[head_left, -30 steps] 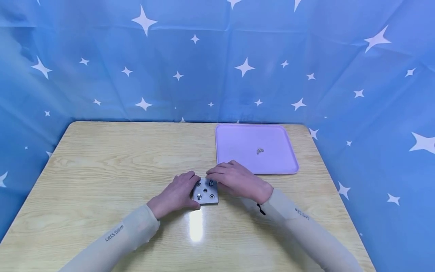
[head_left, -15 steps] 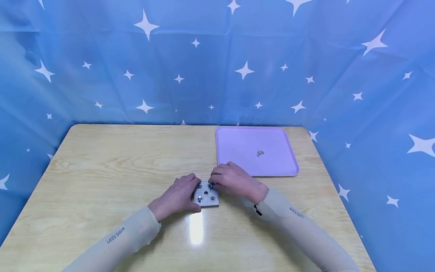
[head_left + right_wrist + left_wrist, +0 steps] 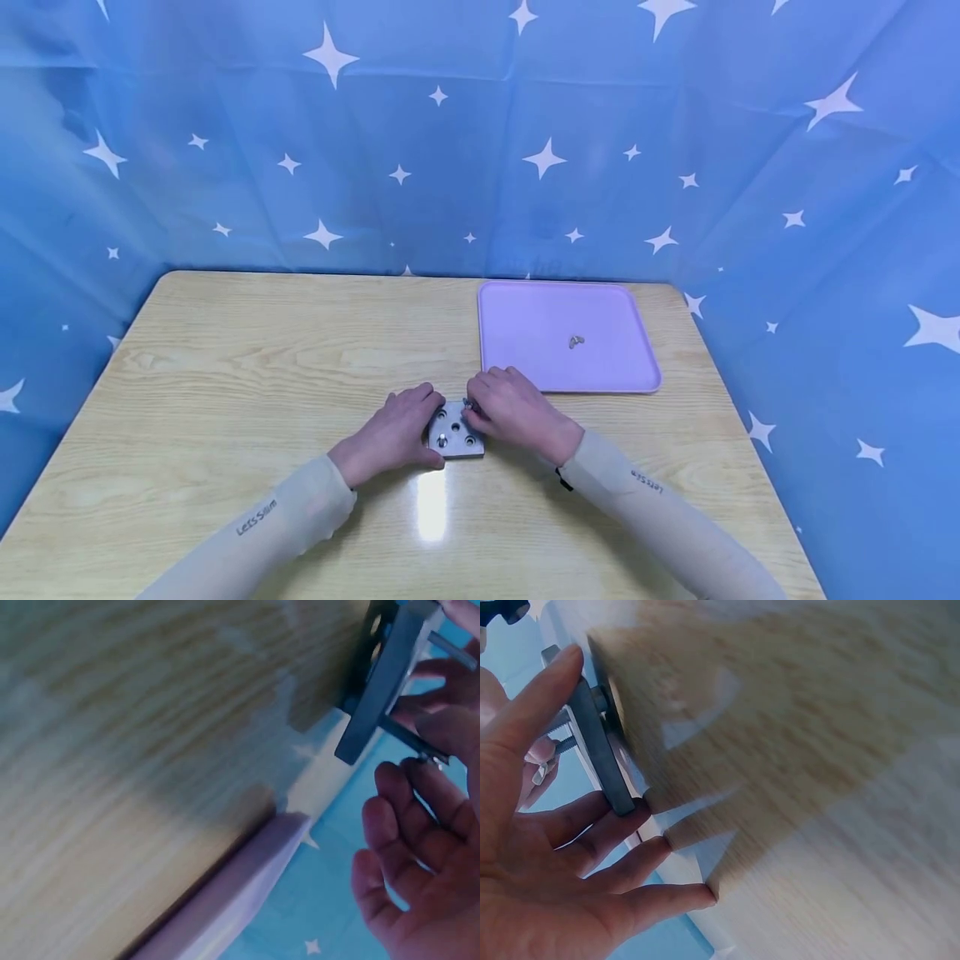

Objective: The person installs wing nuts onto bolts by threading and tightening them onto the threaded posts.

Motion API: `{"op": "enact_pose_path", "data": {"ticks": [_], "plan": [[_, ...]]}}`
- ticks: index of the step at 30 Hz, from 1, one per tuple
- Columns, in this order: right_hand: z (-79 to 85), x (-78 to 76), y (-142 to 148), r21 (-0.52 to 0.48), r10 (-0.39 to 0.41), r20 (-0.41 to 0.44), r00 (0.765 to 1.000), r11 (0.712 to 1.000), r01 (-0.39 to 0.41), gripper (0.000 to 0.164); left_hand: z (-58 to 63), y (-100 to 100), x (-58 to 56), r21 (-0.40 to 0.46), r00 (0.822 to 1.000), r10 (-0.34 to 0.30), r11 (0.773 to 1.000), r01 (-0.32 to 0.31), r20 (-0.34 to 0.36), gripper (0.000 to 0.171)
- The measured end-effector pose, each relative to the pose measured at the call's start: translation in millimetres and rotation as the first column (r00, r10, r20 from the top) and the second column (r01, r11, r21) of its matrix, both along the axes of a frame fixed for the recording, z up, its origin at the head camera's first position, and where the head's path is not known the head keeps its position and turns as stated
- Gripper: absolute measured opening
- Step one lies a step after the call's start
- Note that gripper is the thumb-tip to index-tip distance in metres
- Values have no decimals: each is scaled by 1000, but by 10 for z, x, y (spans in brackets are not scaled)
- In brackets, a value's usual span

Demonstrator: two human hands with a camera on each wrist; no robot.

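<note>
A square grey metal plate (image 3: pixel 454 442) with several holes lies flat on the table, raised slightly on small feet. My left hand (image 3: pixel 397 429) grips its left side, thumb at the near edge and fingers at the far edge. One threaded post (image 3: pixel 442 441) stands upright at the plate's near left corner. Another post (image 3: pixel 405 737) rises at the far right corner. There my right hand (image 3: pixel 517 410) pinches a small silvery wing nut (image 3: pixel 540 775) at the post's top, mostly hidden by the fingers.
A lilac tray (image 3: pixel 517 379) lies behind and right of the plate, close to my right hand. On it rests a small metal piece (image 3: pixel 576 342), apparently a wing nut. A blue star-patterned cloth (image 3: pixel 450 133) hangs behind the wooden table (image 3: pixel 262 350).
My right hand has shifted slightly, its fingers curling and turning at the far right post. My left hand keeps its grip on the plate. The head view has tilted a little.
</note>
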State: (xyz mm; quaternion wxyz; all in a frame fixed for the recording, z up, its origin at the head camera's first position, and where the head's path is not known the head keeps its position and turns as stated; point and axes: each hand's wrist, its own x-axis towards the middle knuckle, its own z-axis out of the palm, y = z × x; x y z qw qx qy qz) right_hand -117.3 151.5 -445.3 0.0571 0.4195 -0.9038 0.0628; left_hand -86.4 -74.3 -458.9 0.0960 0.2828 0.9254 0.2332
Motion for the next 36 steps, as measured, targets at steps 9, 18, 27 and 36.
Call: {"op": "enact_pose_path", "data": {"ticks": [9,18,27,36], "plan": [[51,-7,74,25,-18,76,997,1000,17,33,3,17,-4,-1,1000,4,1000,-4,31,70],[278,-77,180,104,188,174,967,973,-208,56,2,10,-16,-12,1000,8,1000,-7,31,74],[209,-95,128,152,240,143,960,953,-261,39,-4,12,-8,1,1000,1,1000,-1,29,75],[164,-104,105,78,248,61,967,964,-252,18,-10,14,-18,3,1000,3,1000,-3,28,76]]}}
